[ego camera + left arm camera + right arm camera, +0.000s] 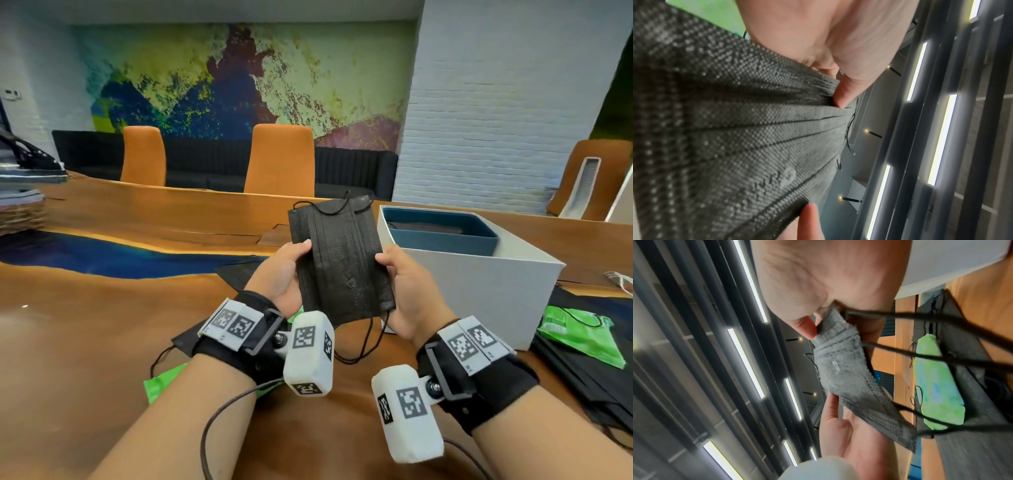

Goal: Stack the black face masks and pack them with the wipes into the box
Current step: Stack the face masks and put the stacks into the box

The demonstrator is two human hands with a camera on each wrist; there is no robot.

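i hold a small stack of black face masks (342,263) up off the table, between my two hands and just left of the box. my left hand (289,274) pinches the left long edge, thumb on the front face and fingers curled behind; my right hand (407,291) pinches the right edge the same way. the masks are rectangular, pleated lengthwise, and their non-woven fabric shows a fine dotted weave in the left wrist view (735,129), with a small embossed mark near the lower fold. thin black ear loops (363,342) hang slack from the bottom edge, and others curl over the top.

the box (479,287) is square and white, of smooth card, open at the top, with a dark teal liner (445,236) inside; something dark lies in it but i cannot tell what. it stands on a glossy wooden table (102,325) with a wavy blue resin band (102,260) running through it.

to the right of the box a green, crinkly soft pack of wipes (579,335) rests on a spread of more flat black masks (596,387). a second green pack (161,383) shows under my left forearm, beside another black mask (185,339) lying on the wood. one more mask (239,274) lies flat beyond my left hand.

two orange upholstered chairs (279,161) stand across the table.
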